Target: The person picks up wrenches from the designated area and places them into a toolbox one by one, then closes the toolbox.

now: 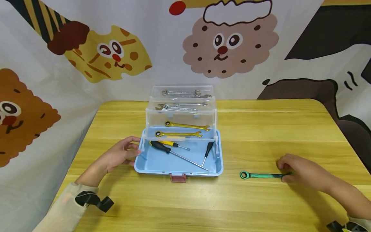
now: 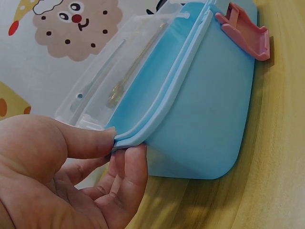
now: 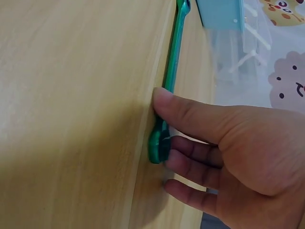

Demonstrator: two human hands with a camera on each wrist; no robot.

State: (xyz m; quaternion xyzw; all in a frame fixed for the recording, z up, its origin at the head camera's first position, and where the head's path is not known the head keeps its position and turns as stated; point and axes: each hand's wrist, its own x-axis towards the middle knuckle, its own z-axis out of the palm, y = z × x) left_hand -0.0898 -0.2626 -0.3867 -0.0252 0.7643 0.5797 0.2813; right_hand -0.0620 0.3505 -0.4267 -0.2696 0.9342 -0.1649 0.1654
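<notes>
A light-blue toolbox point(image 1: 145, 169) with clear fold-out trays stands open on the table. My left hand point(image 1: 123, 154) pinches its left rim between thumb and fingers, as the left wrist view shows closely. To the right of the box lies a green ratchet wrench point(image 1: 262, 176), ring end toward the box. My right hand point(image 1: 305, 172) grips the wrench's other end, thumb across the shaft and fingertips at the open jaw. Inside the box are a long black screwdriver point(image 1: 160, 147), a yellow-and-black screwdriver point(image 1: 168, 143) and a small black screwdriver point(image 1: 209, 149).
Golden wrenches point(image 1: 188, 125) and silver wrenches point(image 1: 181, 92) sit in the clear trays. A pink latch point(image 1: 178, 178) hangs at the box's front. Behind the wooden table point(image 1: 197, 206) hangs a cloth point(image 1: 165, 42) with cartoon food prints.
</notes>
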